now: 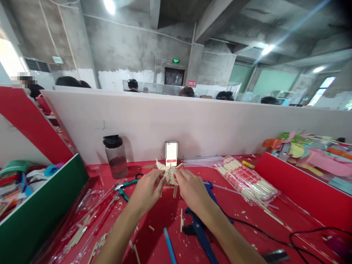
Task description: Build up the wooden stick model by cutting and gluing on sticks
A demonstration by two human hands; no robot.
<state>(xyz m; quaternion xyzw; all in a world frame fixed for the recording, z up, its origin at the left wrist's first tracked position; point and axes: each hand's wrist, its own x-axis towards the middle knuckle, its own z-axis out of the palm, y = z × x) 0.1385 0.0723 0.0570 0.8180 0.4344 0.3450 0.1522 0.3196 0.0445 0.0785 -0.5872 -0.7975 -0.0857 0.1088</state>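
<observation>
A small pale model built of short wooden sticks [171,176] stands above the red table in the middle of the head view. My left hand [148,185] grips its left side, thumb and fingers pinched together. On the opposite side, my right hand [191,186] has its fingers closed on the model's right edge; the fingertips are partly hidden. Just behind the model a lit phone [171,153] leans upright against the partition. Under my right forearm lies a blue glue gun [202,233], partly covered by the arm.
Green-handled pliers [125,190] and a dark water bottle [117,159] are at the left. Bagged wooden chopsticks [247,179] lie at the right, with a black cable [264,234] nearby. A blue pen [169,245] and stick scraps lie in front. Side dividers flank the red table [154,216].
</observation>
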